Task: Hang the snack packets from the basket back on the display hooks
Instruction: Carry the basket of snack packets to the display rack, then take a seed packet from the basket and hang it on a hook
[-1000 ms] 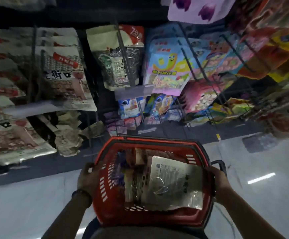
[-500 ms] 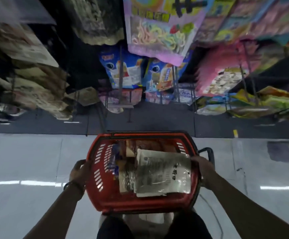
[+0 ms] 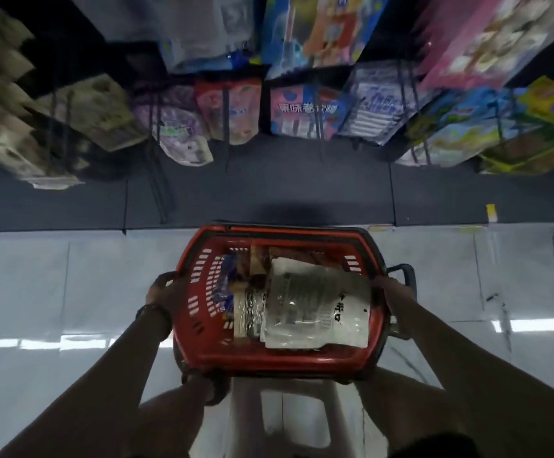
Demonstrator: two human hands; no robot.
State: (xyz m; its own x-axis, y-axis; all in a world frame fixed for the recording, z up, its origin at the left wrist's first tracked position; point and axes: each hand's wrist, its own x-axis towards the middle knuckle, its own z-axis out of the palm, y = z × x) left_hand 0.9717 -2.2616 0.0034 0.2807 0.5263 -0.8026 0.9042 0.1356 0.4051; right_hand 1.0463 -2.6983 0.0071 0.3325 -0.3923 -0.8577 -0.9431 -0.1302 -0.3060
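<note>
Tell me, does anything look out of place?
Only the red basket: its snack packets lie jumbled, a white packet flat and askew on top, instead of hanging like those on the display hooks. Nothing looks spilled.

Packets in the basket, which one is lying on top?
The large white packet with black print, at the basket's right side by the right hand; the others sit left of it or underneath.
</note>
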